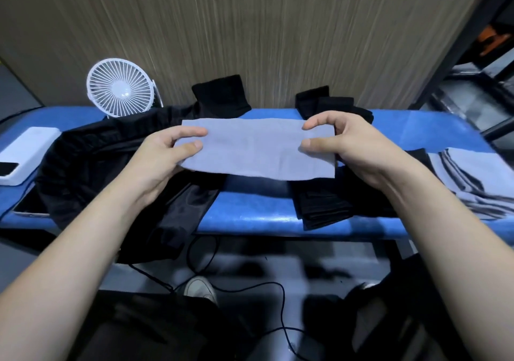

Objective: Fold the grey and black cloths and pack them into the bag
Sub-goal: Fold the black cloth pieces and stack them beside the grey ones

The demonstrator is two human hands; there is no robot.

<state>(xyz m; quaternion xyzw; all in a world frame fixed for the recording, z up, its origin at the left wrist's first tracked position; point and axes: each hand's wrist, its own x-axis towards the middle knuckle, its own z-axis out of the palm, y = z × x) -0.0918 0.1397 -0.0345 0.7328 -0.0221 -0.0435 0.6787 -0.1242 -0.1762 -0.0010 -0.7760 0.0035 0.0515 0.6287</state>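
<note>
— Where is the grey cloth (257,149) held?
— At centre, above the table (250,213), pinched by the left hand (167,152) at 9 o'clock and the right hand (345,140) at 3.
— The bag (91,163)?
— Black, blurred, at 9; its opening cannot be made out.

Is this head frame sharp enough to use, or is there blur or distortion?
Head view: the rectangular grey cloth and both hands are fairly sharp; the wood-grain wall panel streaks with motion blur, the floor below is smeared, and the blue table edge bows from the wide lens.
</note>
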